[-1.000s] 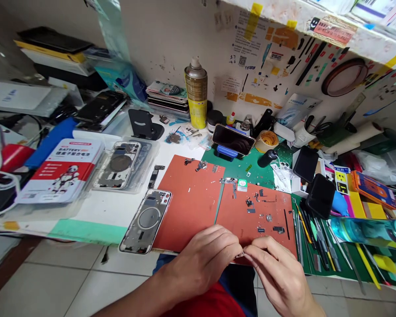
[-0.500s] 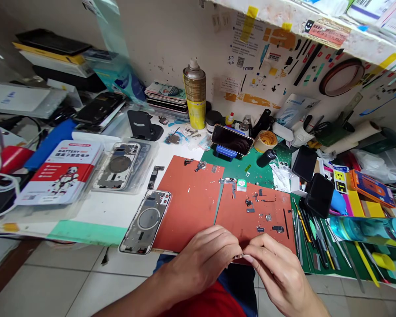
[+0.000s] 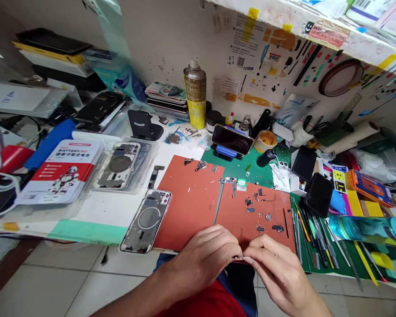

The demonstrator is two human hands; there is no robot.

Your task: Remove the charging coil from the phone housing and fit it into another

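Note:
My left hand [image 3: 211,253] and my right hand [image 3: 275,264] meet fingertip to fingertip over the front edge of the reddish-brown mat [image 3: 188,202]. Both are closed in a pinch around a small part, mostly hidden by the fingers and too small to name. Just beyond them, tiny phone parts [image 3: 250,210] lie scattered on the mat's right half. A phone housing with a round coil [image 3: 148,218] rests left of my left hand, overhanging the table edge. Behind it lies a narrow dark circuit board [image 3: 154,178].
Tweezers and screwdrivers [image 3: 323,246] lie at the right beside a blue translucent bottle [image 3: 366,229]. A second phone housing [image 3: 117,165] and a battery box [image 3: 59,171] sit at the left. A yellow spray can [image 3: 195,97] and a propped phone [image 3: 232,140] stand behind the mat.
The small part between my fingertips has shifted slightly and shows less than before. Both hands stay almost in the same place.

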